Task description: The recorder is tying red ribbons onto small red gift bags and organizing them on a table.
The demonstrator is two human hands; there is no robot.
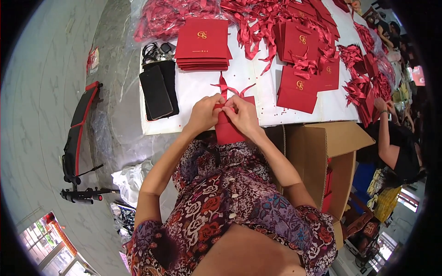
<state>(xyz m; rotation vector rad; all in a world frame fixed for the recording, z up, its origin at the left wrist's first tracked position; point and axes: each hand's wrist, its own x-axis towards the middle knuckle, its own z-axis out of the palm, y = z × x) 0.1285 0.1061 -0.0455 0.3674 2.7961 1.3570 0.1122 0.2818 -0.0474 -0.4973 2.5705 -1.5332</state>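
Head view: left hand and right hand meet at table edge, fingers pinching red ribbon on red envelope. Probably light, thin card, easily creased; ribbon soft and slippery. Best held at envelope edges, ribbon near the knot. Black phone just left.

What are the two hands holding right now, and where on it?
Both the left hand and right hand pinch the red ribbon at the top edge of a red envelope.
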